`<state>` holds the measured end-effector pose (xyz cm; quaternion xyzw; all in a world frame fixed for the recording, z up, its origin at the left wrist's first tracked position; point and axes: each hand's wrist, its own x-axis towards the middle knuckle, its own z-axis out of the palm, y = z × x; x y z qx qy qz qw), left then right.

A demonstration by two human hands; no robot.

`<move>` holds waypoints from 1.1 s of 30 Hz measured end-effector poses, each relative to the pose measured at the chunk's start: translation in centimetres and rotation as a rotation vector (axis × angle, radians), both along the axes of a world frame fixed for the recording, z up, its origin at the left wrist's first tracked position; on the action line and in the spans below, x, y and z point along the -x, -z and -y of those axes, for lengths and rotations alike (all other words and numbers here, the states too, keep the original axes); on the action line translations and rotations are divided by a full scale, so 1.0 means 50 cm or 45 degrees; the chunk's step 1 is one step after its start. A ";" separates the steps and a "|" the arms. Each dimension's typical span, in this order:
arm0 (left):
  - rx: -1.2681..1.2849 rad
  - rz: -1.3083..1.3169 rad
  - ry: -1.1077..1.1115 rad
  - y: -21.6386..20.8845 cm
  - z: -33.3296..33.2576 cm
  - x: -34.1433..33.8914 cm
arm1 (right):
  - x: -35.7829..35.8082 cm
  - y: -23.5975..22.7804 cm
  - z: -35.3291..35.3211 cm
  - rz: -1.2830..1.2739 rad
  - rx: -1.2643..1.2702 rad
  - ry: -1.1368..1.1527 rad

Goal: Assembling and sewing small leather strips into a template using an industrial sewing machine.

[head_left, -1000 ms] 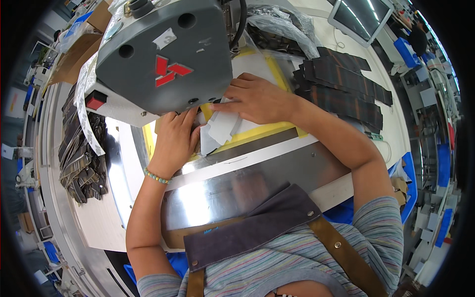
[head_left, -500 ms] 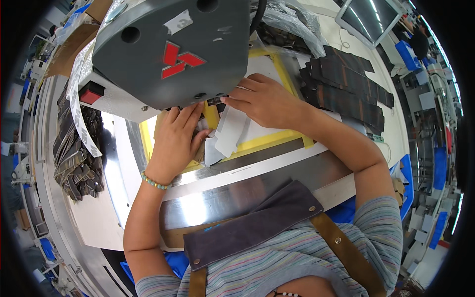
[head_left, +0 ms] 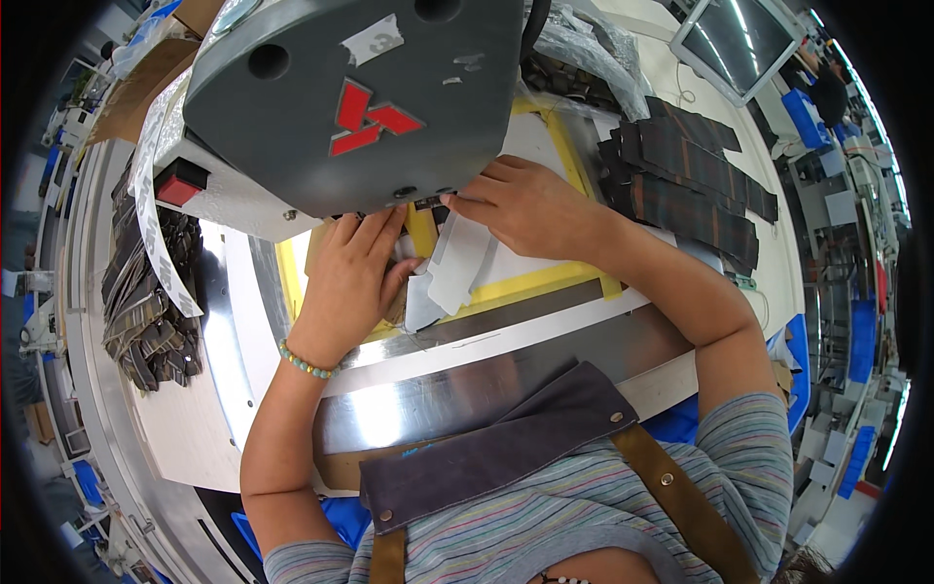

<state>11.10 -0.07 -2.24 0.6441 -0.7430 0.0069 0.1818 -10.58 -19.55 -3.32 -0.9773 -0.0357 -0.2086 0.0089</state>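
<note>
Below the grey machine head (head_left: 292, 136), my left hand (head_left: 352, 274) lies with its fingers stretched forward on the yellow-taped work plate (head_left: 530, 282). Its thumb is by a pale flap (head_left: 420, 304). On the other side, my right hand (head_left: 530, 206) holds the end of a small dark strip (head_left: 428, 202) between thumb and fingers, partly hidden by the machine's lower edge. A white angular card-like piece (head_left: 461, 261) slants between the hands. The far fingertips of both hands are partly covered by the machine head.
Dark striped fabric strips (head_left: 686, 175) lie fanned at the right, below a tilted screen (head_left: 737, 44). A heap of dark strips (head_left: 151, 302) sits at the left, near a red switch (head_left: 181, 182). Clear plastic bags (head_left: 589, 54) are behind. A metal edge (head_left: 389, 414) runs in front of me.
The view has shifted slightly, so the machine head appears farther right. Both hands keep nearly the same places on the plate, with the right hand still at the dark strip.
</note>
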 end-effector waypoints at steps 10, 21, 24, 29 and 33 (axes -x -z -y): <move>0.031 0.015 -0.004 -0.001 -0.002 0.000 | -0.002 0.000 -0.002 -0.009 0.032 0.011; 0.088 -0.013 0.007 0.005 0.001 -0.007 | -0.001 -0.003 -0.001 0.000 0.053 0.046; 0.082 -0.015 0.004 0.005 0.000 -0.007 | -0.001 -0.003 0.001 -0.003 0.052 0.043; 0.091 -0.009 0.014 0.002 -0.001 -0.007 | 0.002 -0.010 -0.008 -0.030 0.033 0.056; 0.082 -0.021 0.012 0.003 0.000 -0.007 | 0.003 -0.010 -0.008 -0.034 0.033 0.059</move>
